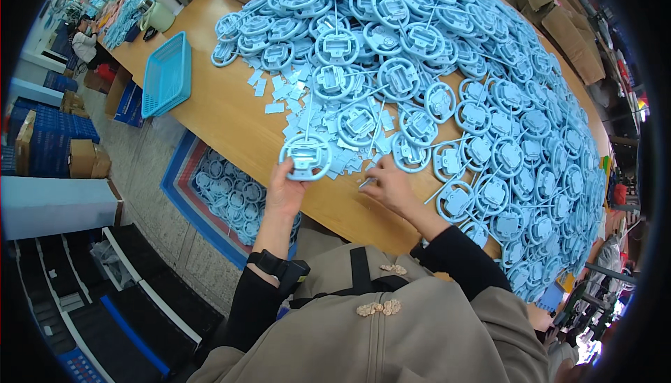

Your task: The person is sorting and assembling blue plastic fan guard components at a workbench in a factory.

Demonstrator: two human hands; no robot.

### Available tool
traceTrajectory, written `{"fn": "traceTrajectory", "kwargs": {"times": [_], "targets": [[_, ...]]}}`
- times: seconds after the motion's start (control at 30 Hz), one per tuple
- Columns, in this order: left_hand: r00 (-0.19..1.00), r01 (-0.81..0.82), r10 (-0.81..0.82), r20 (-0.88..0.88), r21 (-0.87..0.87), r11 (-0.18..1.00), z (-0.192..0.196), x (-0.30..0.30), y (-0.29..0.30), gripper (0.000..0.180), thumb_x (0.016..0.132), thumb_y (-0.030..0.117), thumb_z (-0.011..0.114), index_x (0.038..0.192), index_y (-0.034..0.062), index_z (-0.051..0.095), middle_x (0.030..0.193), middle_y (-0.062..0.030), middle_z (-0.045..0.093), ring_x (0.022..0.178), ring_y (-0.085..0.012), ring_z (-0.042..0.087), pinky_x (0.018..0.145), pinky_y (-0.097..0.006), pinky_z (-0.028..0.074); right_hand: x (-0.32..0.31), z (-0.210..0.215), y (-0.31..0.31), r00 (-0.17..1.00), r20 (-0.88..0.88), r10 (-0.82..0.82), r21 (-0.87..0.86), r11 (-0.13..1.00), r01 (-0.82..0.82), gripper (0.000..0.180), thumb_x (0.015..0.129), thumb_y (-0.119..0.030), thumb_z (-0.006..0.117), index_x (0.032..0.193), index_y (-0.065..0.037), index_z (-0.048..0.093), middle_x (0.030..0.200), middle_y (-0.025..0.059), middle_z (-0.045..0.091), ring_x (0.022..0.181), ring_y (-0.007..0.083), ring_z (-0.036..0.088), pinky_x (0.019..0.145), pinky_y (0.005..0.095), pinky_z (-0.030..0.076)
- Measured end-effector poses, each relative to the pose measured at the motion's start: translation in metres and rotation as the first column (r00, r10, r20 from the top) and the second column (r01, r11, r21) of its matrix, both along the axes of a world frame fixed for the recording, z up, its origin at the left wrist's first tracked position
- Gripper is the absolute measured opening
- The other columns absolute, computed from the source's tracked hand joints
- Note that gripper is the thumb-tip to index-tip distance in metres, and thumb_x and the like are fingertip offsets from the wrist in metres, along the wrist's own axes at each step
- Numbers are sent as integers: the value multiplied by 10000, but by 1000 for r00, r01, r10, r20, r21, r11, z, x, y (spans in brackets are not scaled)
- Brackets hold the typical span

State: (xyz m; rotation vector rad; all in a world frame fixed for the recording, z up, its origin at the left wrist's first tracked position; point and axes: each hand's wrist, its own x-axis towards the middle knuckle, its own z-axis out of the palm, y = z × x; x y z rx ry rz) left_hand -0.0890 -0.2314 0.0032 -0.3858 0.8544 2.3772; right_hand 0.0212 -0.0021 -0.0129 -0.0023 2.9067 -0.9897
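My left hand (pixel 285 191) is closed on the lower left rim of a light-blue plastic ring-shaped part (pixel 305 172), held above the front edge of the table. Its middle has a rectangular recess, and a thin stem points away from me. To the right, my right hand (pixel 393 186) is closed with fingertips pinched together over the wooden table. A small thin piece seems to stick out of the pinch, too small to name. Small flat light-blue plates (pixel 342 159) lie loose just beyond both hands. Several similar ring-shaped parts (pixel 411 151) lie close to my right hand.
A large heap of light-blue ring-shaped parts (pixel 507 156) covers the table's far and right side. A blue plastic basket (pixel 168 79) stands at the left edge. Below the table, a blue-rimmed container (pixel 183 166) holds more parts. A person (pixel 85 44) sits far left.
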Motion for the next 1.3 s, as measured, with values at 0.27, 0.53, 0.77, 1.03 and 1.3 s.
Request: {"fn": "traceTrajectory", "kwargs": {"times": [0.27,0.53,0.77,1.03,1.3], "targets": [[943,245,-258,-211,-84,966,17,30,88,507,875,64,519,1339,119,323,1259,-94,485,1131,-252,528,904,-459,484,-5,80,8,822,-449,-350,-225,935,275,285,720,-25,699,995,-99,689,789,58,534,663,205,576,587,313,471],[957,201,-242,-162,-235,951,23,38,107,457,880,93,575,1273,88,342,1165,-72,507,1043,-192,547,835,-382,495,6,67,14,895,-412,-170,-23,984,176,419,721,-37,679,1134,-72,617,948,98,553,858,250,580,692,344,501],[915,254,-337,-223,-331,909,18,40,110,469,850,112,642,1218,-1,374,1087,-92,535,936,-161,567,769,-296,494,6,40,33,841,196,-504,-763,460,454,458,879,-176,646,1255,33,490,1004,85,600,885,175,576,726,284,478],[606,90,-578,-546,-675,732,-12,47,128,516,852,197,662,1236,-22,395,1072,-127,557,893,-139,546,745,-282,470,31,25,42,723,477,-500,-796,103,597,392,881,-154,642,1190,43,502,908,58,631,713,113,586,631,260,478],[69,-543,-934,-351,-799,260,-1,-48,127,683,656,196,790,1251,69,481,1180,-104,536,1059,-330,488,871,-428,417,87,24,152,364,414,-834,-907,-347,238,343,905,-254,603,1173,-66,503,1077,67,624,915,170,625,748,341,519]]}}
